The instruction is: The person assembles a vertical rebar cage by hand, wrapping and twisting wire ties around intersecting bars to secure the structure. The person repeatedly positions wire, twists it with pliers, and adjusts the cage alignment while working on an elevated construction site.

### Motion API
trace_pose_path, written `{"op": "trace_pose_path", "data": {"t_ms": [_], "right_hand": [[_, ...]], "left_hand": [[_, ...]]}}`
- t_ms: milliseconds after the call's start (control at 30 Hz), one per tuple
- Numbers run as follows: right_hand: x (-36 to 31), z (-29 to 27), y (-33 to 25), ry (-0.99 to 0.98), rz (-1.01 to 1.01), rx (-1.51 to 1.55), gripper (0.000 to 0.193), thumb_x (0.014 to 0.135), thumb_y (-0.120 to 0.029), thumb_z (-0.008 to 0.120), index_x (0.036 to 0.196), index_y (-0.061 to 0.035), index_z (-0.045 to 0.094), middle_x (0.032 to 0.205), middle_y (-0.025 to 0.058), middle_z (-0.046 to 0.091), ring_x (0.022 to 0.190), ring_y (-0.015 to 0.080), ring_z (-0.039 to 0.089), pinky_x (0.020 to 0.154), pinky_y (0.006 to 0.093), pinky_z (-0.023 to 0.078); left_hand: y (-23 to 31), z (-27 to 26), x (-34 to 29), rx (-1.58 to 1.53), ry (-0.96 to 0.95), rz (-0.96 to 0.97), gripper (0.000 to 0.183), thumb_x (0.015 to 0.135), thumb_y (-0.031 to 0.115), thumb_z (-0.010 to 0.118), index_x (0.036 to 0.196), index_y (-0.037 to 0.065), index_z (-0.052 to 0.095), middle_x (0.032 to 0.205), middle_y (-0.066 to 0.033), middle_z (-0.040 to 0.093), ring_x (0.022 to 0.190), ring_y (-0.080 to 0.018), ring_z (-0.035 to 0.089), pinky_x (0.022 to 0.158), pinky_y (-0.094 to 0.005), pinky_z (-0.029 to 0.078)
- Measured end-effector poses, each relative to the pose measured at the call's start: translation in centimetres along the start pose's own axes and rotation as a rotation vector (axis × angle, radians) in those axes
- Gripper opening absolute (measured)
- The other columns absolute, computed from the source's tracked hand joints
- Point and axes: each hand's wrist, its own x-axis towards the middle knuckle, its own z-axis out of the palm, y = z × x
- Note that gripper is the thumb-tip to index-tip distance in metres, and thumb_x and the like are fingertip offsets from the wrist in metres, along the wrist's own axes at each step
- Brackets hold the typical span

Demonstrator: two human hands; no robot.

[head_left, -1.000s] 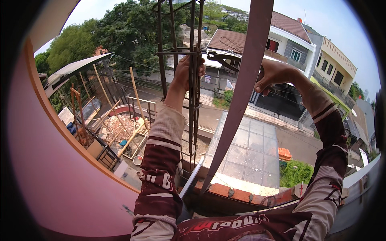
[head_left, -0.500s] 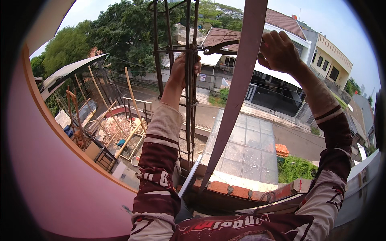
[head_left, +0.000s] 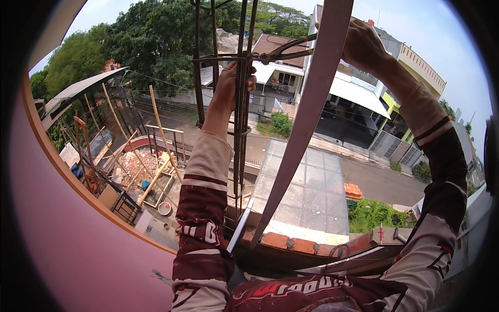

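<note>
My left hand (head_left: 227, 86) is closed round the vertical steel bars (head_left: 242, 109) of a rebar column cage, just beneath a square stirrup (head_left: 221, 59). At that stirrup's right corner sit the jaws of dark tying pincers (head_left: 285, 50). Their two handles slope up to the right and pass behind a long upright board (head_left: 306, 117). Beyond the board, my right hand (head_left: 363, 44) is raised and curled at the handle ends. The board hides its fingertips and the grip itself.
A brick ledge (head_left: 288, 242) runs below, with a silver metal strip (head_left: 240, 226) by the cage foot. A hammer (head_left: 399, 235) lies on the right. A pink wall (head_left: 67, 223) curves along the left. Far below are a glazed canopy (head_left: 306, 187) and a rubble yard (head_left: 138, 164).
My right hand has gone up a little, and the pincers now tilt upward with their handles parted. My left hand keeps its hold on the bars. The whole view has shifted slightly.
</note>
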Motion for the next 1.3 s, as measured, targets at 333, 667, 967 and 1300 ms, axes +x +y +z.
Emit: {"op": "trace_pose_path", "data": {"t_ms": [333, 667, 967, 1300], "right_hand": [[-3.0, -0.5, -3.6, -1.006, 0.918, 1.590, 0.036, 0.090, -0.026, 0.071, 0.108, 0.0038, 0.065, 0.075, 0.0121, 0.070, 0.057, 0.0155, 0.068, 0.051, 0.0281, 0.056], [-6.1, 0.2, -6.2, -0.327, 0.242, 0.474, 0.058, 0.067, -0.025, 0.083, 0.115, -0.0049, 0.057, 0.085, 0.0068, 0.060, 0.075, 0.0243, 0.060, 0.067, 0.0399, 0.047], [-3.1, -2.0, -3.9, 0.073, -0.077, -0.081, 0.042, 0.079, -0.026, 0.073, 0.115, -0.0087, 0.061, 0.098, 0.0062, 0.057, 0.087, 0.0228, 0.056, 0.077, 0.0391, 0.047], [-2.6, 0.5, -1.6, -1.048, 0.864, 1.594, 0.033, 0.095, -0.030, 0.063, 0.089, 0.0020, 0.066, 0.073, 0.0089, 0.067, 0.055, 0.0147, 0.062, 0.056, 0.0315, 0.054]], "left_hand": [[-0.2, -0.7, 0.5, 0.004, -0.061, -0.052, 0.018, 0.101, 0.022, 0.055, 0.102, 0.004, 0.055, 0.085, -0.0096, 0.059, 0.060, -0.0127, 0.052, 0.050, -0.0272, 0.042], [-0.4, -1.2, 0.8, 0.008, -0.144, -0.072, 0.016, 0.102, 0.021, 0.051, 0.099, 0.005, 0.056, 0.083, -0.0091, 0.058, 0.059, -0.0099, 0.049, 0.049, -0.0239, 0.039], [0.5, -0.3, 0.6, 0.030, -0.101, -0.095, 0.012, 0.100, 0.015, 0.050, 0.097, 0.005, 0.055, 0.078, -0.0062, 0.054, 0.057, -0.0087, 0.046, 0.049, -0.0240, 0.039], [0.0, 0.1, 0.3, 0.088, -0.064, -0.101, 0.043, 0.097, 0.010, 0.049, 0.140, 0.009, 0.045, 0.074, -0.0028, 0.051, 0.055, -0.0070, 0.043, 0.049, -0.0234, 0.038]]}}
